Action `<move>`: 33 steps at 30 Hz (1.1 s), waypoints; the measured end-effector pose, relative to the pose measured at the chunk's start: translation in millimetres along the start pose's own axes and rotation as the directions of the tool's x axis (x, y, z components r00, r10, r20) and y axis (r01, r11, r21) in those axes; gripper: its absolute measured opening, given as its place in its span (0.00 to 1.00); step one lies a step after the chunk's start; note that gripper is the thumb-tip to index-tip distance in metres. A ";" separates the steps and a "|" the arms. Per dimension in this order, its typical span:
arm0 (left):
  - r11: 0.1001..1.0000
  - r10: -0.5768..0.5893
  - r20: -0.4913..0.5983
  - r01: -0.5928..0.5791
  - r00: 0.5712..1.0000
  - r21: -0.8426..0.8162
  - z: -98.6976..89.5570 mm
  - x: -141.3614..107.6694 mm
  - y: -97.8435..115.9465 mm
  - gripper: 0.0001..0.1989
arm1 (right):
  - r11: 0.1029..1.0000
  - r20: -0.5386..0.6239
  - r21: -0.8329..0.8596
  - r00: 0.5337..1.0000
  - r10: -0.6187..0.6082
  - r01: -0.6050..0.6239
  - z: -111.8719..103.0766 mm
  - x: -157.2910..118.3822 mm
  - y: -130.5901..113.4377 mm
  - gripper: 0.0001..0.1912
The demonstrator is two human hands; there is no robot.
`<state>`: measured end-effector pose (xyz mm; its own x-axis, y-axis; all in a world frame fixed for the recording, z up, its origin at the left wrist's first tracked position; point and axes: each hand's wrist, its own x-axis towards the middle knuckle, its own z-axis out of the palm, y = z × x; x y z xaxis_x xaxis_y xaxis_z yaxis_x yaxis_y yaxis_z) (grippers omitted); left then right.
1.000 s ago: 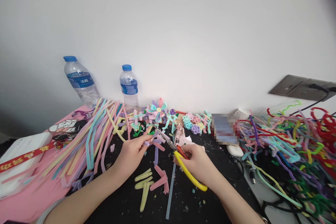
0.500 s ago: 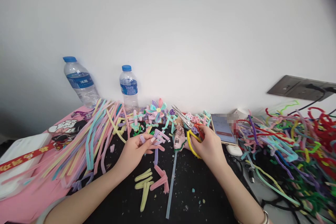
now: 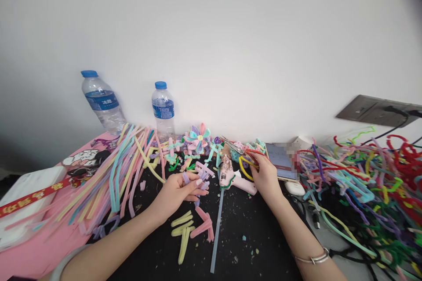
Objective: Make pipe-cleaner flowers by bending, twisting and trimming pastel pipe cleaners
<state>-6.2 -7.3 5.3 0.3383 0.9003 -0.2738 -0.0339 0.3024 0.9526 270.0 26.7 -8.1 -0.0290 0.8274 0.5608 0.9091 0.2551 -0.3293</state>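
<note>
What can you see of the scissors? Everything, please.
The scissors have slim silver blades, metal by the look, and two handles, one yellow, one red-orange, with a smooth plastic-like finish. The right hand holds them by the handles, tips pointing forward-left, near the pink glue gun. Whether the blades are fully closed or touch anything is too small to tell.

Blue-capped bottle [image 3: 102, 100] mid-left of frame; second bottle [image 3: 163, 109] nearer centre. Phone [image 3: 279, 158] right of centre, small white case [image 3: 295, 189] just below. Wall socket [image 3: 372, 110] toward right edge.

Silver bracelet [image 3: 313, 260], pale grey sleeve [image 3: 63, 263]
</note>
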 end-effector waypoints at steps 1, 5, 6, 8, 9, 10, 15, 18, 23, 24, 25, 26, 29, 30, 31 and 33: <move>1.000 -0.011 0.000 0.011 1.000 -0.007 0.5 -0.4 0.6 0.18 | 1.000 0.002 0.014 1.000 -0.011 0.011 2.0 0.3 0.8 0.22; 0.999 -0.025 0.014 0.026 1.000 -0.040 1.1 -1.0 0.9 0.18 | 0.998 0.005 0.046 0.999 -0.047 0.046 1.8 1.6 -0.4 0.21; 0.999 -0.023 0.021 0.024 1.000 -0.048 1.0 -0.9 0.4 0.17 | 0.997 -0.007 0.050 0.999 -0.054 0.054 -0.8 1.5 -3.4 0.20; 0.998 -0.019 0.036 0.022 0.999 -0.059 0.9 -0.9 -0.8 0.17 | 0.995 -0.036 0.065 0.996 -0.079 0.081 -8.6 -0.1 -14.5 0.17; 0.998 -0.018 0.045 0.021 0.999 -0.061 1.1 -1.0 -1.2 0.17 | 0.988 -0.059 0.097 0.992 -0.114 0.119 -12.8 -2.0 -22.7 0.15; 0.998 -0.019 0.052 0.022 0.998 -0.061 1.4 -1.4 -1.5 0.18 | 0.976 -0.054 0.139 0.985 -0.163 0.169 -16.7 -4.8 -32.4 0.14; 0.999 -0.049 0.134 0.050 0.990 -0.006 4.7 -4.6 -0.3 0.16 | 0.865 0.118 0.351 0.899 -0.421 0.359 -21.2 -29.1 -86.2 0.12; 0.997 -0.071 0.243 0.059 0.967 0.056 5.5 -6.5 0.4 0.15 | 0.832 0.139 0.433 0.886 -0.442 0.348 -16.6 -42.7 -106.3 0.05; 0.975 0.131 0.219 -0.165 0.967 0.148 0.4 -6.9 3.0 0.13 | 0.838 0.170 0.538 0.963 -0.208 0.086 -15.1 -50.1 -113.8 0.08; 0.954 0.196 0.190 -0.232 0.962 0.192 -1.4 -6.9 4.2 0.12 | 0.836 0.190 0.548 0.967 -0.171 0.040 -15.0 -50.0 -113.6 0.08; 0.931 0.241 0.174 -0.278 0.955 0.237 -3.2 -7.0 5.5 0.12 | 0.827 0.219 0.562 0.964 -0.152 0.002 -14.6 -49.8 -113.3 0.08; 0.909 0.272 0.169 -0.311 0.947 0.276 -4.9 -7.3 7.1 0.13 | 0.814 0.251 0.580 0.957 -0.145 -0.029 -13.9 -49.7 -113.1 0.07; 0.836 0.318 0.206 -0.376 0.925 0.399 -8.7 -9.2 11.8 0.12 | 0.778 0.350 0.622 0.920 -0.173 -0.090 -11.5 -50.5 -113.5 0.06; 0.803 0.335 0.225 -0.402 0.915 0.441 -9.6 -9.9 13.2 0.12 | 0.769 0.378 0.631 0.906 -0.190 -0.102 -10.8 -51.0 -113.9 0.06; 0.765 0.353 0.245 -0.429 0.903 0.480 -10.3 -10.4 14.3 0.11 | 0.764 0.406 0.636 0.889 -0.212 -0.108 -10.4 -51.6 -114.3 0.05; 0.687 0.378 0.290 -0.477 0.879 0.548 -11.6 -10.9 15.3 0.10 | 0.775 0.446 0.625 0.856 -0.261 -0.089 -10.1 -52.3 -114.4 0.04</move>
<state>-21.3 -8.9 21.3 0.5576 0.8149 0.1581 0.3312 -0.3930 0.8578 171.7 -50.8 8.0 -0.4475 0.8648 0.2277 0.4475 0.4370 -0.7803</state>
